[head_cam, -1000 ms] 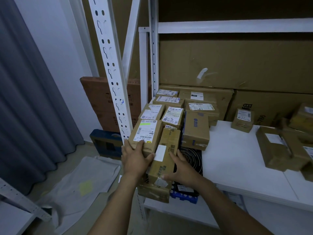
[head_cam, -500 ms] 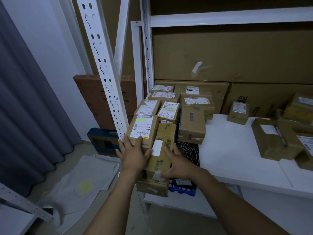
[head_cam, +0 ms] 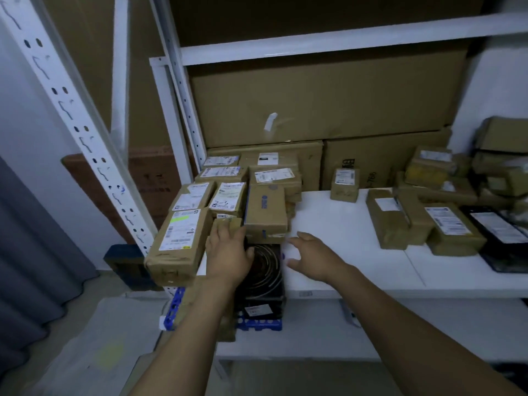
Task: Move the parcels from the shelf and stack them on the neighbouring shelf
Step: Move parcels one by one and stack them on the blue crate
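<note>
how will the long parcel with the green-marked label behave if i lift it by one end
Probably stiff: the parcel is a taped cardboard box with square edges. Being long, it may dip or swing if held by one end. Its near end looks unsupported, so a nudge might tip it.

Black parcel [head_cam: 497, 238] cut off at right.

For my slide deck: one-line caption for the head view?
Left hand touches a narrow brown parcel; right hand hovers open above the white shelf.
</note>
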